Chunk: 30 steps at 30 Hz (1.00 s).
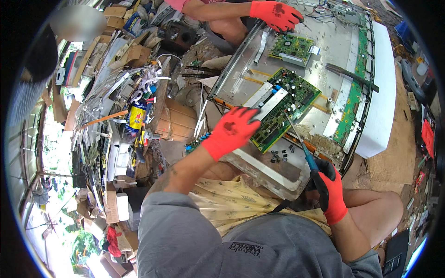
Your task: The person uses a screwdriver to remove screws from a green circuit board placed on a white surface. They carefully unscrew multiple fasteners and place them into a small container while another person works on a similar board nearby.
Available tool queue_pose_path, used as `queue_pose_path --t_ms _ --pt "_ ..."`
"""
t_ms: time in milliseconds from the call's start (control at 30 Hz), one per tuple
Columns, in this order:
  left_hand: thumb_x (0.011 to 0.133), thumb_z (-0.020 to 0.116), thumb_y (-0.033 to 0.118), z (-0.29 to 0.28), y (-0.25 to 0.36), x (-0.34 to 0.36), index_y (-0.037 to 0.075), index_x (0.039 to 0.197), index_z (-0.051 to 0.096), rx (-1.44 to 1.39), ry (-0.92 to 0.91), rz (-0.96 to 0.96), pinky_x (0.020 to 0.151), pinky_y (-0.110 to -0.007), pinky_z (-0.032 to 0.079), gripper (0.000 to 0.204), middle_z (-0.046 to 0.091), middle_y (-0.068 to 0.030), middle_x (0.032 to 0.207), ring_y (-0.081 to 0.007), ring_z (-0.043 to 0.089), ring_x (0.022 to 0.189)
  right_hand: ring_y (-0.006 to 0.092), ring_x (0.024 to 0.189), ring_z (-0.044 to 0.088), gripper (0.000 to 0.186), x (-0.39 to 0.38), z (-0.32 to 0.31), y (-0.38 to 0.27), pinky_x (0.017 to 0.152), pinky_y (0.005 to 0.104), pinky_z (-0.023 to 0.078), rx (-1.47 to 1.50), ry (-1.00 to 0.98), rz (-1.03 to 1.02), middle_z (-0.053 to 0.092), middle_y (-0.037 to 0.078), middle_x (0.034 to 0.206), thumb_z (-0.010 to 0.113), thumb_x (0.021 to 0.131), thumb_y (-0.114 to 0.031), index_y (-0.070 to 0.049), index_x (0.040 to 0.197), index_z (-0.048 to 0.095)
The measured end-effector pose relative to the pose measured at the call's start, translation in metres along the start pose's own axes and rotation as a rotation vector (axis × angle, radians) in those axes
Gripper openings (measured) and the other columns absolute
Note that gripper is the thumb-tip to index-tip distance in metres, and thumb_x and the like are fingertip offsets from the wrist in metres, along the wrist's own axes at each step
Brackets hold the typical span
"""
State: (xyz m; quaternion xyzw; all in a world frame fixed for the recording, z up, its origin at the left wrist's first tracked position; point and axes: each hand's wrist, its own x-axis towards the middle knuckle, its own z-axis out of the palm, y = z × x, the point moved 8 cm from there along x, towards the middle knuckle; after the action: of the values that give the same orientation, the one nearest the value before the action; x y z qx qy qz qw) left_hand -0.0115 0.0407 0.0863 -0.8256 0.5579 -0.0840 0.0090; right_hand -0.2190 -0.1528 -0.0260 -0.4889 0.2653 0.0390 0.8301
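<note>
My left hand, in a red glove with dark fingertips, grips the left edge of a green circuit board beside its pale heat sink. The board lies tilted on a large metal panel, its near corner reaching past the panel's edge. My right hand, gloved alike, is closed around the blue handle of a screwdriver. The screwdriver's thin shaft slants up to the left, its tip at the board's components near the right side; whether it touches cannot be told. Several small black parts lie just below the board.
Across the panel, a co-worker's red-gloved hand is above a smaller circuit board. A dark bar lies over the panel's right side. White foam sheet flanks it. Scrap and cables pile up at left; a grey frame lies before me.
</note>
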Motion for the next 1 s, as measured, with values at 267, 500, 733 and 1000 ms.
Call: queue_pose_path --t_ms 267,500,733,1000 --pt "0.087 0.074 0.022 -0.076 -0.238 -0.182 0.013 0.116 0.074 0.070 0.288 -0.768 0.100 -0.046 0.051 0.030 0.066 -0.0162 0.128 -0.0388 0.063 0.118 0.0131 0.069 0.061 0.033 0.000 0.011 0.002 0.062 0.0285 0.051 0.040 -0.060 0.037 0.064 0.004 0.093 0.065 0.095 -0.010 -0.001 0.126 0.061" --pt "0.093 0.066 0.033 -0.077 -0.392 -0.305 0.010 0.117 0.075 0.096 0.181 -1.206 0.084 -0.044 0.055 0.035 0.076 -0.0190 0.104 -0.0371 0.073 0.097 0.0117 0.081 0.061 0.033 0.007 0.016 0.013 0.069 0.0279 0.052 -0.039 -0.096 -0.007 0.065 0.004 0.099 0.065 0.095 -0.010 -0.001 0.126 0.062" --pt "0.092 0.057 0.033 -0.106 -0.421 -0.324 0.003 0.110 0.072 0.060 0.179 -1.296 0.075 -0.049 0.051 0.038 0.074 -0.0240 0.094 -0.0407 0.071 0.088 0.0109 0.086 0.060 0.034 0.008 0.022 0.013 0.074 0.0273 0.052 -0.040 -0.128 0.014 0.065 0.004 0.105 0.065 0.095 -0.010 -0.001 0.127 0.061" --pt "0.084 0.081 0.025 -0.053 -0.166 -0.148 0.000 0.152 0.045 -0.445 0.148 -0.707 0.117 -0.042 0.036 0.081 0.053 -0.0232 0.147 -0.0342 0.049 0.139 0.0088 0.089 0.057 0.031 0.003 0.024 0.009 0.076 0.0282 0.050 -0.184 -0.198 -0.099 0.064 0.001 0.102 0.063 0.096 -0.006 -0.004 0.126 0.060"
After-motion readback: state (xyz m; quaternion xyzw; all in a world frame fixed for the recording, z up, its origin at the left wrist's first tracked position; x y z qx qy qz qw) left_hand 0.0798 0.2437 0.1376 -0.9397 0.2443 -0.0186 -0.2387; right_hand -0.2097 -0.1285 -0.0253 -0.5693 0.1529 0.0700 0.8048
